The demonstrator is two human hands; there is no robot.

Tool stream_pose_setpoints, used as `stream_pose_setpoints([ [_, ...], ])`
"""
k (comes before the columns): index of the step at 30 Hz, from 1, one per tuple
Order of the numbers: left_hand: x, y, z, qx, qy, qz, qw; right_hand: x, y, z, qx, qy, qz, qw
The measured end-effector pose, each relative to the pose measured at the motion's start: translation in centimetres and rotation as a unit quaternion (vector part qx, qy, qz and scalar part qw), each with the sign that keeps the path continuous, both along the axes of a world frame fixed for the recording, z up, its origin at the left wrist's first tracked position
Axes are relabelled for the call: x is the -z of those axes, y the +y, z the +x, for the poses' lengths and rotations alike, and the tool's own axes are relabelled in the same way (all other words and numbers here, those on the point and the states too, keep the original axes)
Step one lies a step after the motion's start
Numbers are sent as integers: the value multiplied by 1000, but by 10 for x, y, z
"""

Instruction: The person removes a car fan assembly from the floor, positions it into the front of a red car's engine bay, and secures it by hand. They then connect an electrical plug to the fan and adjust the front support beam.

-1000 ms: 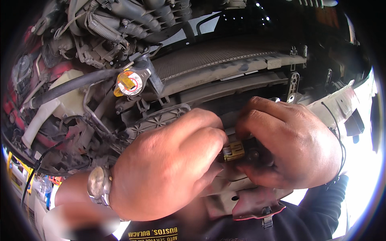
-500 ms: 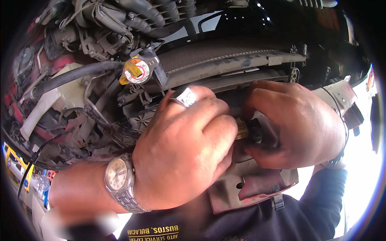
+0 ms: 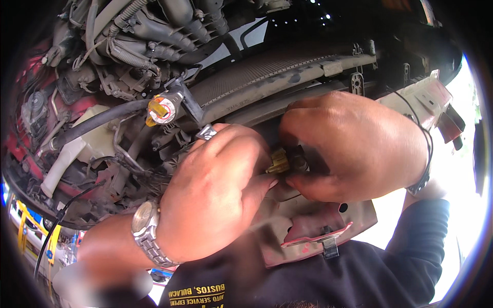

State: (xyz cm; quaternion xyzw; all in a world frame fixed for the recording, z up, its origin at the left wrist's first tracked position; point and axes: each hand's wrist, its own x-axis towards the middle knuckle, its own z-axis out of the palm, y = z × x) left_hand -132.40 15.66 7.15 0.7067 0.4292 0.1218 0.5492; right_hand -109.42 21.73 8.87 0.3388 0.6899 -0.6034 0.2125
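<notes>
My left hand (image 3: 213, 192), with a ring and a metal watch (image 3: 146, 218) on that arm, has its fingers closed on a small yellow plastic connector (image 3: 278, 162). My right hand (image 3: 359, 149) curls its thumb and fingers around a dark rounded piece (image 3: 299, 161) right beside the connector. Whether the two pieces are joined cannot be made out, as my fingers cover much of them. Both hands are over the car's front end, above a worn, faded red metal bracket (image 3: 313, 233) with a hole and a clip.
Beyond my hands runs the radiator's top edge (image 3: 277, 87); its cap (image 3: 164, 109) has a yellow tab. A black hose (image 3: 97, 120) and a whitish plastic reservoir (image 3: 92, 133) lie to the left. Engine parts (image 3: 169, 36) fill the far left. At right stands a pale metal body panel (image 3: 423, 100).
Both hands appear farther left in the picture, while the view itself has shifted. More of the yellow connector and dark piece shows between my hands.
</notes>
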Motion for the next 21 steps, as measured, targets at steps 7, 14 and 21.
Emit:
stream_pose_setpoints([
  [7, 8, 3, 1, -5, -26, -52, 998, 3, -13, -4, 58, 80, 55, 994],
  [14, 11, 4, 4, -2, -39, -66, 997, 0, -27, -3, 60, 81, 123, 987],
  [21, 11, 5, 0, 6, -44, -70, 997, 0, -28, -1, 45, 71, 130, 988],
])
